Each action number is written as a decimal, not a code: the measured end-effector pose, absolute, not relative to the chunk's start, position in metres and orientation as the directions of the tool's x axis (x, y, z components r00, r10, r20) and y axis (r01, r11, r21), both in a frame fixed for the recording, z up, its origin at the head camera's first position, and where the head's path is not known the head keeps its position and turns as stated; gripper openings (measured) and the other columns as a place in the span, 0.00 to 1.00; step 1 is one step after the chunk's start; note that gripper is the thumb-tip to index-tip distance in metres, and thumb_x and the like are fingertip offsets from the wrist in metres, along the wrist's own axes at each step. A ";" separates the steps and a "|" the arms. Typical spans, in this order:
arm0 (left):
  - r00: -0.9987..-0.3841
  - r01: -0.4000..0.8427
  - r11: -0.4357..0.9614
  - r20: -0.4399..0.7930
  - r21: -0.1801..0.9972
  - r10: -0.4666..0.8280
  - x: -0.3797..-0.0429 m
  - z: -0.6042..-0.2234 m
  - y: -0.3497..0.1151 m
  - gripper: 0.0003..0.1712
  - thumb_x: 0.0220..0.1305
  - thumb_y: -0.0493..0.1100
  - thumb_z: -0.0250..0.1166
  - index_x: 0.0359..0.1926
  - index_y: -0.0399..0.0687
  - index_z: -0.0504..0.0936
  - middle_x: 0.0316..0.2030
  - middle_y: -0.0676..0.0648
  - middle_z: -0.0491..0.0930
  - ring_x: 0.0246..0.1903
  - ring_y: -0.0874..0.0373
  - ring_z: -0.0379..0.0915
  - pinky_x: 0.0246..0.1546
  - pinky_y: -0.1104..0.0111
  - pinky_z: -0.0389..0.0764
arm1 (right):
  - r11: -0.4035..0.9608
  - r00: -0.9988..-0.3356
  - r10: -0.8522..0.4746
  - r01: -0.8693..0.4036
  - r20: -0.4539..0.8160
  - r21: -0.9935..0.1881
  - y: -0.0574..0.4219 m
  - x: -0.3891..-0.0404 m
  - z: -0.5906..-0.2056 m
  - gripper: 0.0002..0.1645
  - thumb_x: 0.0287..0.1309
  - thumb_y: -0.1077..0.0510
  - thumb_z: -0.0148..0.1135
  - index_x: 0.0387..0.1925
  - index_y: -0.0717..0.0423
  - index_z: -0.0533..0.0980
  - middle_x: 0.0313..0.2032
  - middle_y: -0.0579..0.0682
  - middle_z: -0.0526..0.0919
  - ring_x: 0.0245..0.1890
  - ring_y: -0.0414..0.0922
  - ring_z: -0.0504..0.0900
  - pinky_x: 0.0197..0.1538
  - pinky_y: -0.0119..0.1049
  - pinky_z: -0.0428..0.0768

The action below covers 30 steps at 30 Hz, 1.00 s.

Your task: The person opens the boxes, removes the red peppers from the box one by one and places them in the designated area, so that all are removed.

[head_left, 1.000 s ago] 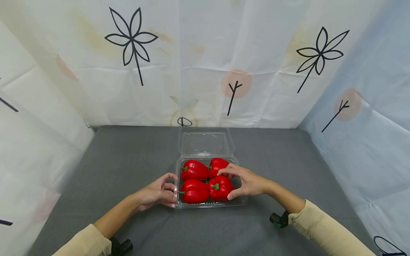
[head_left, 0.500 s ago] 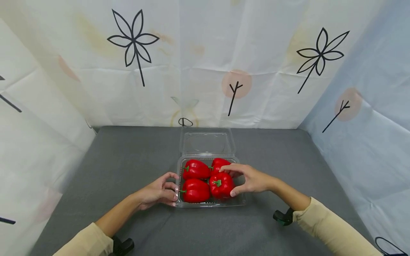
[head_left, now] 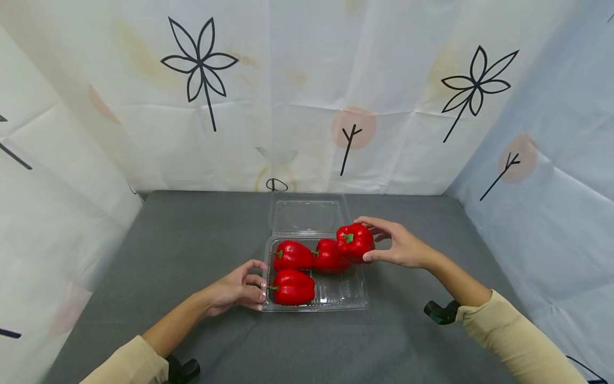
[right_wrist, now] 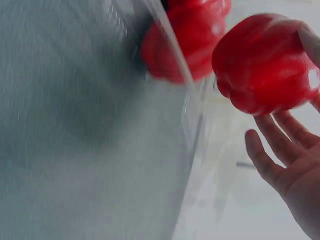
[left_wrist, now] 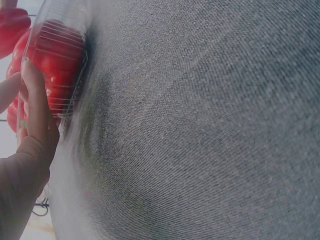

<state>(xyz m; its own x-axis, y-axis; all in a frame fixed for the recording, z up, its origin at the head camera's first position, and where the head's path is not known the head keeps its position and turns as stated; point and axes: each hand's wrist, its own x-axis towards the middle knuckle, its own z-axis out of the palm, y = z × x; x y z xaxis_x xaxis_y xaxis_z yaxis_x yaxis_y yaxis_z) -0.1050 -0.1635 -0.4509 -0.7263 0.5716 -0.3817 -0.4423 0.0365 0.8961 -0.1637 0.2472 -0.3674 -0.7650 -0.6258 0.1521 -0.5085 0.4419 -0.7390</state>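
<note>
My right hand [head_left: 400,245] grips a red bell pepper [head_left: 354,241] between thumb and fingers. The right wrist view shows this bell pepper [right_wrist: 265,62] raised above the rim of a clear plastic clamshell container [head_left: 336,296]. Inside it lie three more red peppers: one back left [head_left: 293,255], one front left [head_left: 292,287] and one back right [head_left: 330,257], partly covered by the held one. At the container's left side, my left hand [head_left: 235,288] holds the edge, thumb in front and fingers behind. Close up, its fingers [left_wrist: 37,100] lie along the clear wall.
The container's lid [head_left: 309,213] is folded back flat behind it. A grey cloth [head_left: 201,229] covers the table. Printed white curtains [head_left: 307,106] hang at the back and on both sides. Each wrist wears a dark camera strap [head_left: 441,313].
My right hand has lifted the front-right bell pepper out of its place and carried it up, back and to the right. My left hand stays at the container's edge.
</note>
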 end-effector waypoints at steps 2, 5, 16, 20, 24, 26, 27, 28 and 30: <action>-0.726 -0.444 0.037 -0.384 0.895 0.571 -0.105 -0.451 -0.164 0.35 0.61 0.31 0.65 0.63 0.40 0.56 0.39 0.44 0.76 0.32 0.52 0.81 0.41 0.56 0.86 | 0.465 -0.798 -0.572 -0.505 0.188 -0.727 0.254 -0.167 -0.367 0.43 0.51 0.60 0.75 0.68 0.55 0.67 0.61 0.55 0.77 0.53 0.54 0.79 0.52 0.53 0.82; -0.726 -0.446 0.039 -0.387 0.894 0.569 -0.105 -0.451 -0.164 0.35 0.61 0.31 0.65 0.63 0.41 0.56 0.39 0.44 0.76 0.32 0.52 0.81 0.41 0.57 0.86 | 0.497 -0.841 -0.485 -0.492 0.241 -0.715 0.262 -0.170 -0.368 0.43 0.51 0.63 0.74 0.68 0.56 0.67 0.59 0.57 0.77 0.52 0.54 0.79 0.50 0.51 0.82; -0.728 -0.439 0.028 -0.374 0.898 0.574 -0.104 -0.452 -0.165 0.35 0.61 0.30 0.65 0.63 0.40 0.55 0.39 0.44 0.75 0.32 0.53 0.80 0.41 0.57 0.86 | 0.600 -0.915 -0.247 -0.403 0.318 -0.691 0.288 -0.182 -0.379 0.42 0.53 0.62 0.73 0.69 0.57 0.67 0.57 0.62 0.76 0.51 0.55 0.76 0.44 0.34 0.81; -0.730 -0.438 0.026 -0.373 0.898 0.573 -0.104 -0.452 -0.164 0.35 0.61 0.31 0.65 0.63 0.40 0.55 0.38 0.45 0.76 0.32 0.53 0.80 0.40 0.58 0.86 | 0.638 -0.935 -0.172 -0.346 0.310 -0.688 0.300 -0.187 -0.389 0.39 0.56 0.59 0.71 0.68 0.58 0.68 0.55 0.62 0.76 0.48 0.55 0.75 0.42 0.29 0.78; -0.731 -0.440 0.024 -0.374 0.898 0.571 -0.104 -0.453 -0.164 0.36 0.61 0.30 0.65 0.63 0.40 0.55 0.38 0.45 0.75 0.31 0.53 0.81 0.40 0.58 0.86 | 0.688 -0.950 -0.103 -0.281 0.294 -0.669 0.309 -0.190 -0.401 0.38 0.58 0.54 0.69 0.68 0.61 0.68 0.53 0.64 0.76 0.46 0.57 0.75 0.38 0.30 0.77; -0.732 -0.439 0.023 -0.372 0.898 0.571 -0.104 -0.453 -0.164 0.36 0.61 0.30 0.66 0.63 0.40 0.55 0.38 0.45 0.76 0.31 0.53 0.81 0.39 0.58 0.86 | 0.709 -0.958 -0.064 -0.242 0.281 -0.663 0.314 -0.191 -0.407 0.38 0.59 0.53 0.68 0.67 0.62 0.67 0.52 0.65 0.76 0.46 0.58 0.74 0.37 0.34 0.78; -0.732 -0.439 0.023 -0.372 0.898 0.572 -0.104 -0.453 -0.164 0.36 0.61 0.30 0.65 0.63 0.40 0.55 0.38 0.45 0.76 0.31 0.53 0.81 0.39 0.58 0.86 | 0.720 -0.962 -0.041 -0.217 0.271 -0.659 0.316 -0.192 -0.410 0.38 0.60 0.52 0.68 0.67 0.63 0.67 0.52 0.65 0.75 0.46 0.58 0.74 0.36 0.35 0.78; -0.731 -0.438 0.023 -0.371 0.899 0.572 -0.104 -0.453 -0.164 0.36 0.61 0.30 0.65 0.63 0.40 0.55 0.38 0.45 0.76 0.31 0.53 0.81 0.39 0.58 0.86 | 0.732 -0.965 -0.018 -0.190 0.260 -0.654 0.318 -0.193 -0.412 0.38 0.60 0.51 0.67 0.67 0.63 0.67 0.53 0.65 0.75 0.46 0.59 0.74 0.35 0.37 0.78; -0.729 -0.440 0.023 -0.372 0.898 0.574 -0.104 -0.453 -0.164 0.35 0.61 0.30 0.65 0.63 0.40 0.55 0.38 0.45 0.76 0.31 0.53 0.81 0.40 0.58 0.86 | 0.749 -0.970 0.025 -0.142 0.241 -0.647 0.322 -0.194 -0.417 0.39 0.61 0.49 0.66 0.68 0.62 0.67 0.53 0.66 0.74 0.46 0.58 0.74 0.36 0.40 0.77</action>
